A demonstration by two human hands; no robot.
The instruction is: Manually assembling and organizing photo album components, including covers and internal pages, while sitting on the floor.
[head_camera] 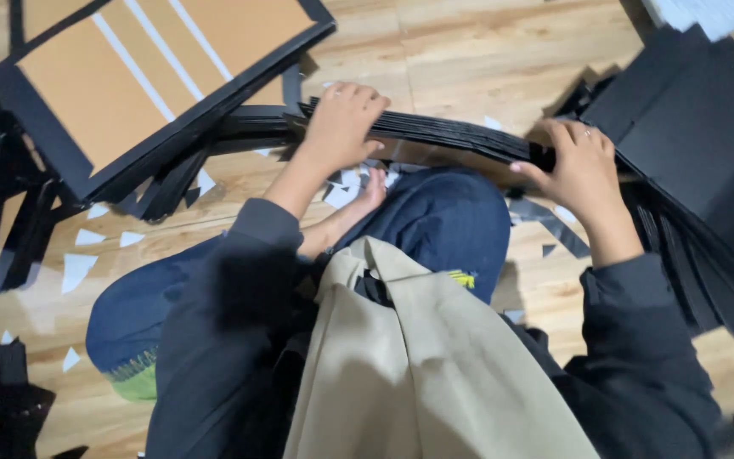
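I sit on a wooden floor with a stack of thin black sheets [452, 136] held across my knee. My left hand [343, 126] grips the left end of the stack, fingers curled over its top edge. My right hand [578, 166] holds the right end, thumb under and fingers on top. The stack bends slightly between the two hands. My blue-trousered knee [443, 221] lies right beneath it.
A black tray [87, 170] with brown card panels and white strips lies at the upper left. A large pile of black sheets [698, 144] spreads at the right. White paper scraps [74, 268] and black offcuts [2, 399] litter the floor at the left.
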